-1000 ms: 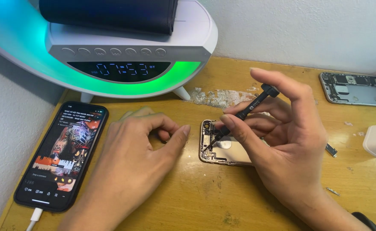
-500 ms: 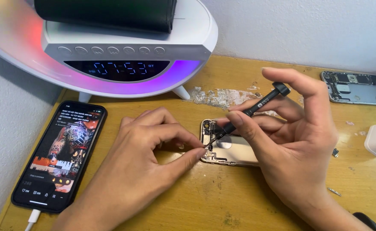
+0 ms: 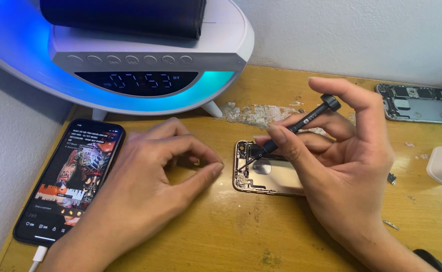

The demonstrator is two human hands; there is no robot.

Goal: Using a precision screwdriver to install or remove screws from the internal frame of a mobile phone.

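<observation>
Pulled back from the phone shell [image 3: 267,174], the left hand [image 3: 145,194] is now rested on the counter [image 3: 261,236] just left of it, thumb and forefinger pinched together; whether a tiny part is held between them cannot be told. Half a second ago those fingertips were at the shell's upper left corner. The screwdriver [image 3: 294,126] has been kept in the right hand [image 3: 342,166], gripped between thumb and fingers with the forefinger capping its top, and its tip is set in the shell's top left area, as before. The shell is lying open-side up near the counter's middle, so one-handed driver work is suggested. Farther out, a lit phone [image 3: 70,181] is lying by the left edge, a glowing clock lamp [image 3: 145,60] at the back, and a second shell [image 3: 417,103] at the back right corner.
</observation>
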